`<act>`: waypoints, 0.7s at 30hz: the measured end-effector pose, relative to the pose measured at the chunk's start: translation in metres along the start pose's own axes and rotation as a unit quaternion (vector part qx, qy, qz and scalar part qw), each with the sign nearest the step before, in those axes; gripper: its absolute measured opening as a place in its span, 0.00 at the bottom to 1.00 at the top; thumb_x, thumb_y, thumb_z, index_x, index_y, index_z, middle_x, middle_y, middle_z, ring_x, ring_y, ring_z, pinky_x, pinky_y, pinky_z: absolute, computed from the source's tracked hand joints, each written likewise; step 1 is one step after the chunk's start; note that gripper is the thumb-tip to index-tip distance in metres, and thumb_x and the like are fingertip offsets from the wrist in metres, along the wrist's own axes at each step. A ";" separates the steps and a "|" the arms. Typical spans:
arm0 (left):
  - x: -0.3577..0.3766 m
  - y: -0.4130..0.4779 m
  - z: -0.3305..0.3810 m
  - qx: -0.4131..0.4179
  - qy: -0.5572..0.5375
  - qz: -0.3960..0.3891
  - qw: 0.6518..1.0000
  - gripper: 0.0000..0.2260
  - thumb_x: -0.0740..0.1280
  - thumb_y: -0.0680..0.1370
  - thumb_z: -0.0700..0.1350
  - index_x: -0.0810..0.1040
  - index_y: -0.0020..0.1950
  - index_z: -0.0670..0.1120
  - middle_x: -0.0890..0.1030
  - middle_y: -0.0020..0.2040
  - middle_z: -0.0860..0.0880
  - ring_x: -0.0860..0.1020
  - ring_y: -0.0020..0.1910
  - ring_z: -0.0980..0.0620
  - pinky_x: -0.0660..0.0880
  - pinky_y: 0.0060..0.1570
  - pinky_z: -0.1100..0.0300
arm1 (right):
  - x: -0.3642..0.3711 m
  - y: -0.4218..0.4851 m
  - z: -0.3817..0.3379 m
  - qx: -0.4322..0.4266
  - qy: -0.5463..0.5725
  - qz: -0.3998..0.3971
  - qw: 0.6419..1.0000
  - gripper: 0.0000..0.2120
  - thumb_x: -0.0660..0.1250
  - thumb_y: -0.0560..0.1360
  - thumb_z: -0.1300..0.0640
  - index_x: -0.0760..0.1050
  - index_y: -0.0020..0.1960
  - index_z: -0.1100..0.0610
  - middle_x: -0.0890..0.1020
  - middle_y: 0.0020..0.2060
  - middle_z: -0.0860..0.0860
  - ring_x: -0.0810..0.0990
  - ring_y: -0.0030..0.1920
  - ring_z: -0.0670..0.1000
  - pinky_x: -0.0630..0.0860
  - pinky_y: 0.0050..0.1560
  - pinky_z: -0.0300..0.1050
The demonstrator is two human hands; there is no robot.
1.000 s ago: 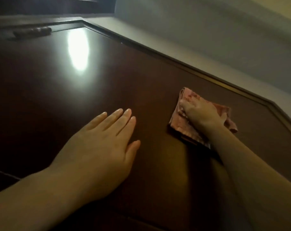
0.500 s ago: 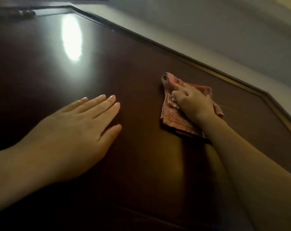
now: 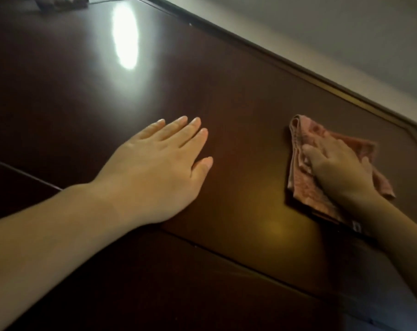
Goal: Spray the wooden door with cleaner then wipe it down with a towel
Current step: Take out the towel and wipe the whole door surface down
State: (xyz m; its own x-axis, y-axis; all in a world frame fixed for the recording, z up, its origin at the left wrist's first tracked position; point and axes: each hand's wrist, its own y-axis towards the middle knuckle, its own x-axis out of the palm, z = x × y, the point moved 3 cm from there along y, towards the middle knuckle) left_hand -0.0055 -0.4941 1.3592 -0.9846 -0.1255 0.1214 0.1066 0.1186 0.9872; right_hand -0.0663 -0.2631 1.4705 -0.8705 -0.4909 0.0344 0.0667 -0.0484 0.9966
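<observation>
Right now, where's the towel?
Head view, right side: the folded towel is pressed against the door under the right hand, just inside the door's edge, apart from the left hand.

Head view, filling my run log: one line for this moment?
phase: wipe | left hand: flat on door | right hand: pressing towel on door

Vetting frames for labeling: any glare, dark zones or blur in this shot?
Head view: strong glare on the upper left of the door blows out the wood, and a fainter warm reflection sits low centre. Head view: dim overall, lower left nearly black; left hand is lit, right hand and towel are shaded. Head view: slightly soft, with wide-angle slant.
</observation>
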 end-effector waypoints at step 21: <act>0.033 0.027 0.046 0.009 0.021 0.069 0.997 0.26 0.51 0.74 0.49 0.76 0.61 0.35 0.77 0.60 0.34 0.74 0.58 0.30 0.69 0.53 0.32 | -0.001 -0.002 -0.008 -0.109 0.020 -0.062 0.992 0.24 0.48 0.80 0.42 0.54 0.75 0.43 0.52 0.76 0.45 0.48 0.75 0.48 0.39 0.73 0.58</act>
State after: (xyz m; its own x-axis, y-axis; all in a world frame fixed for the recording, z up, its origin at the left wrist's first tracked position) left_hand -0.0413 -0.4491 1.3854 -0.9543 -0.1480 0.2596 0.2369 0.1552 0.9591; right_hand -0.0615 -0.2698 1.4676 -0.8590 -0.5031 -0.0951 0.0674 -0.2952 0.9531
